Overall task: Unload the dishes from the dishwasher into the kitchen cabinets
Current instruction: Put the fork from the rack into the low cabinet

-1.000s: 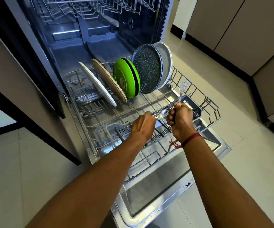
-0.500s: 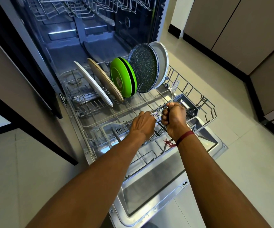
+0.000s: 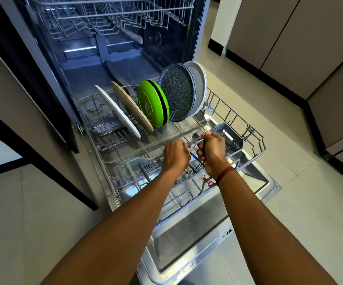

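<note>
**A:** Big stuff first?
**B:** Dishwasher door (image 3: 187, 233) is down, lower rack (image 3: 255, 138) pulled out over it, plates (image 3: 177, 93) upright at the back.
**A:** Hands?
**B:** Your right hand (image 3: 212, 150) clenches cutlery (image 3: 195, 138) above the rack. Your left hand (image 3: 175, 154) pinches it too, fingertips hidden. Piece count unclear.

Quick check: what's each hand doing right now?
Left hand: pinches a cutlery piece, kind unclear.
Right hand: grips a fork by its handle.
</note>
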